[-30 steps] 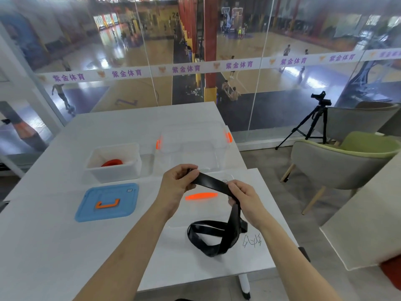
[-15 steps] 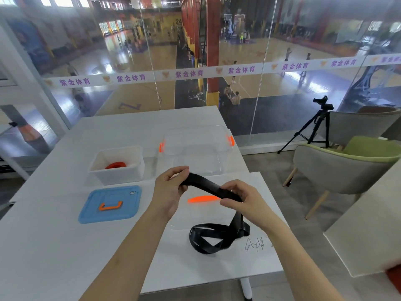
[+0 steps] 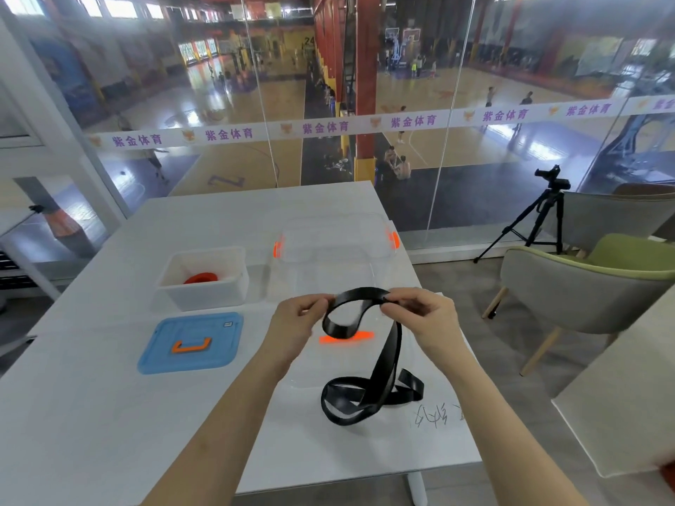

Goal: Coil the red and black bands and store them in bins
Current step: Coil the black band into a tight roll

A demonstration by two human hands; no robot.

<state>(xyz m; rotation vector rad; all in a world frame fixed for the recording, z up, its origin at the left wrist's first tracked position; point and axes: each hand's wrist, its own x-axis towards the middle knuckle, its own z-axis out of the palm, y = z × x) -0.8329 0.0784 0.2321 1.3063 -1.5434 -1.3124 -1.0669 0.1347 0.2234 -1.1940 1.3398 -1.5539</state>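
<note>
Pinching looped, glossy flat black band (image 3: 386, 359) — left hand (image 3: 296, 320), right hand (image 3: 428, 315).

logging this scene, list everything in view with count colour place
black band: 1, black, held up by both hands, tail looped on table
red band: 1, red, coiled in the white bin
white bin: 1, white, left on table
clear bin: 1, orange latches, right of white bin
blue lid: 1, orange handle, before white bin
clear lid: 1, orange handle, under the hands
table: 1, white
tripod: 1, black, floor at right
chairs: 2, grey and green, right
left hand: pinches the black band
right hand: pinches the black band
</note>
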